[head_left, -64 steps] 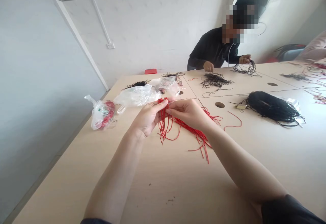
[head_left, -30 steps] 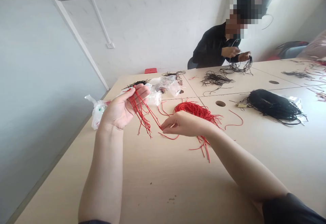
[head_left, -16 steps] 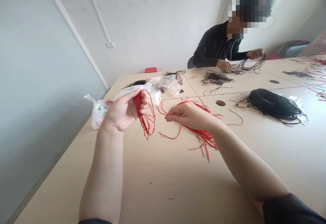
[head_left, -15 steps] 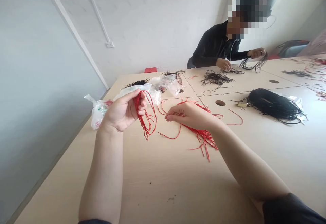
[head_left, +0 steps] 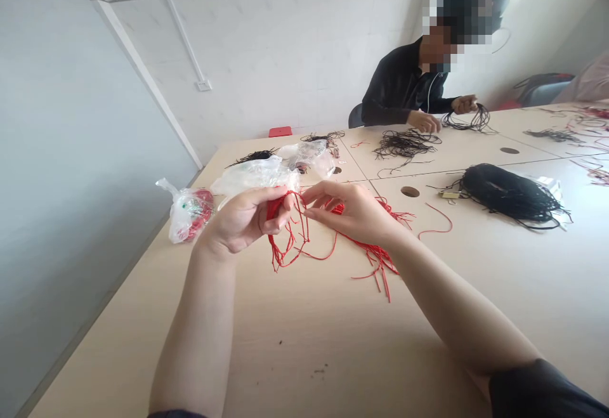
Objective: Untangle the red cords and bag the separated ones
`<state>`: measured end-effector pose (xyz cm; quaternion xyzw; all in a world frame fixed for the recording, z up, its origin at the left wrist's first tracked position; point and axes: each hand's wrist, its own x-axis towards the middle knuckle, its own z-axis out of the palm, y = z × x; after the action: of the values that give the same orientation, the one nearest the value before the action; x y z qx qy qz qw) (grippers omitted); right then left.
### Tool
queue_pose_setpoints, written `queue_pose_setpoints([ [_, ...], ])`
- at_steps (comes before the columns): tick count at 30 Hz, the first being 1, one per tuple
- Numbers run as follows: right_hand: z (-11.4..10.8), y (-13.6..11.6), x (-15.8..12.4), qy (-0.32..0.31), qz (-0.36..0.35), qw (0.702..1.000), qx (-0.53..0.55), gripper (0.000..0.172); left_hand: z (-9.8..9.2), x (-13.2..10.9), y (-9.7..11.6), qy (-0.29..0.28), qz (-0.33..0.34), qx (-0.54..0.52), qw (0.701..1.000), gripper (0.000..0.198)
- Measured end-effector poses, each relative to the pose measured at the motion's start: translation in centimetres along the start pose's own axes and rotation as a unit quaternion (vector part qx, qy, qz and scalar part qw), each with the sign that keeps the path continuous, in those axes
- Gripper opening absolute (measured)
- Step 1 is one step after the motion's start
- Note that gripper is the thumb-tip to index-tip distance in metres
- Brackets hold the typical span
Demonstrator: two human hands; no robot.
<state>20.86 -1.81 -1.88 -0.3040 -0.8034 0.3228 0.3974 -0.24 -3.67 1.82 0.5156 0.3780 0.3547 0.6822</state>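
While the left hand [head_left: 242, 220] clamps red cords [head_left: 285, 247], the right hand [head_left: 356, 212] pinches a strand [head_left: 301, 210]

No words, brand or numbers are showing legibly anywhere, with the green print on the plastic bag [head_left: 184, 220] reading only as crumpled, too-small marks and the small yellowish tag [head_left: 450, 195] beside the black cord bundle [head_left: 507, 193] showing nothing readable.

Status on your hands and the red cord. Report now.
Left hand gripping a bunch of red cords. Right hand at those strands. More red cords lying on the table. Clear plastic bag just beyond left hand.
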Motion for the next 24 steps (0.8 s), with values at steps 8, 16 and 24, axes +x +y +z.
queue_pose_setpoints([
  [8,0.1,0.0,0.0,0.065,-0.026,0.996,-0.050,0.017,0.2,0.4,-0.7,-0.011,-0.045,0.037,0.998,0.030],
  [16,-0.1,1.1,0.2,0.136,-0.091,0.981,-0.107,0.013,0.8,0.3,-0.4,-0.024,-0.079,0.011,0.997,0.039],
  [24,-0.2,1.3,0.2,0.174,-0.127,0.967,-0.138,0.013,0.9,0.0,-0.3,-0.029,-0.054,0.054,0.997,0.024],
])
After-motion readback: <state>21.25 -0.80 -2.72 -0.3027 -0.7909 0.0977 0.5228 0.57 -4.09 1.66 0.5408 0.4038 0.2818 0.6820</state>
